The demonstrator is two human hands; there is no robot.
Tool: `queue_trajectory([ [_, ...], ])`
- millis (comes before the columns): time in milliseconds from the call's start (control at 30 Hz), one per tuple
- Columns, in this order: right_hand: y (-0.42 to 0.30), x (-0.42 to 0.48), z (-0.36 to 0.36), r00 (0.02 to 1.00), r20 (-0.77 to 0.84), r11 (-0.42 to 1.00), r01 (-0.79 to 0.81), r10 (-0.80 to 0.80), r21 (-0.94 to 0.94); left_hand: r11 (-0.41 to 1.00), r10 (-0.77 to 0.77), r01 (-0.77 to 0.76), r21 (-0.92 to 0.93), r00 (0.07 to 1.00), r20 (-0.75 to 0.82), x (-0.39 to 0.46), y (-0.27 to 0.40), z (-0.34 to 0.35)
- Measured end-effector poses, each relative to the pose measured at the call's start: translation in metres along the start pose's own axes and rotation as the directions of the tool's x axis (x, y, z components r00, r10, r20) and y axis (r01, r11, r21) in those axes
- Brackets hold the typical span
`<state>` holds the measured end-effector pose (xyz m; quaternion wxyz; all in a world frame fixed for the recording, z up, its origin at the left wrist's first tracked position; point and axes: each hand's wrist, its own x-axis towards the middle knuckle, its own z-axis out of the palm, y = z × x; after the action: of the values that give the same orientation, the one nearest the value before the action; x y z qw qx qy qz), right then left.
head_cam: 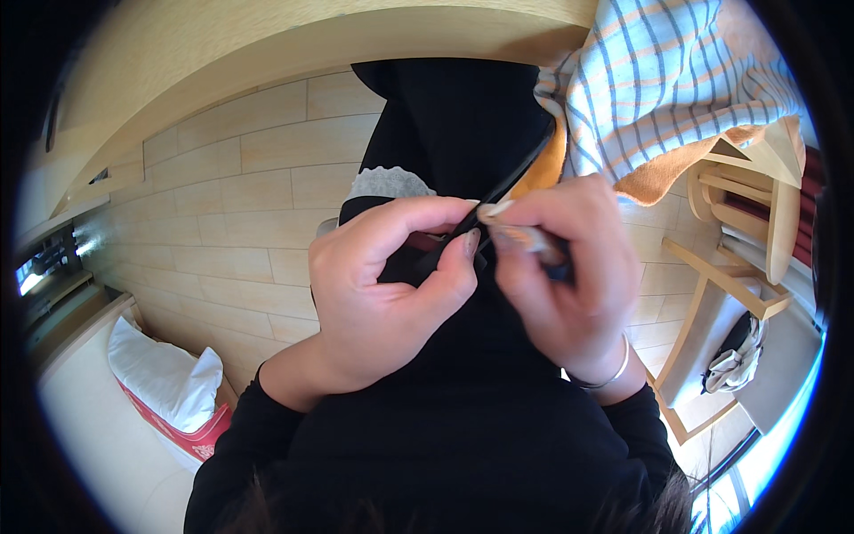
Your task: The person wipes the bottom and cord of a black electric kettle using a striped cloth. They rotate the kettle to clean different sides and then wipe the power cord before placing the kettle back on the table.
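My left hand [393, 287] pinches a thin black strip [514, 175] between thumb and forefinger, above my lap. The strip slants up to the right, along an orange-yellow piece of fabric [548, 163]. Close beside it, my right hand [574, 267] has its fingertips together on a small pale piece by the strip; motion blur hides exactly what it is. A blue-and-white checked cloth [640, 87] with an orange underside hangs over the table edge at the upper right. White scalloped trim [390, 181] shows on my left thigh, beyond the left hand.
A pale wooden table [400, 33] curves across the top. At the right stand a wooden chair [774, 220] and a wood-framed seat [700, 340] with a bag [737, 360] on it. A red bag [193, 437] with white material is at the lower left, above light floor tiles.
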<state>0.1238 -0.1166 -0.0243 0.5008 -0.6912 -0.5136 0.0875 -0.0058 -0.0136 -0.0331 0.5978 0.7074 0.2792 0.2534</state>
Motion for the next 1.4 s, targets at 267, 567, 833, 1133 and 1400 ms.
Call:
queue_trajectory([
  [267,0.005,-0.001,0.011,0.997,-0.043,0.997,0.069,-0.070,-0.033,1.000,0.010,-0.010,-0.003,1.000,-0.016,0.000,-0.002,0.003],
  [567,0.004,-0.002,0.012,0.999,-0.029,0.999,0.023,-0.024,-0.037,1.000,-0.010,0.010,0.012,1.000,0.007,0.001,0.000,0.000],
  [833,-0.003,-0.002,0.011,0.998,-0.009,0.997,-0.068,0.068,-0.032,1.000,-0.010,0.010,-0.004,1.000,-0.029,-0.002,-0.004,0.001],
  [1133,0.004,-0.002,0.010,1.000,-0.003,1.000,-0.004,0.004,-0.023,1.000,-0.017,0.016,-0.018,0.999,-0.031,-0.004,-0.005,0.002],
  [1400,0.001,-0.003,0.009,0.996,-0.008,0.996,-0.084,0.084,-0.009,0.999,-0.037,0.037,0.007,0.999,-0.014,-0.001,0.000,0.002],
])
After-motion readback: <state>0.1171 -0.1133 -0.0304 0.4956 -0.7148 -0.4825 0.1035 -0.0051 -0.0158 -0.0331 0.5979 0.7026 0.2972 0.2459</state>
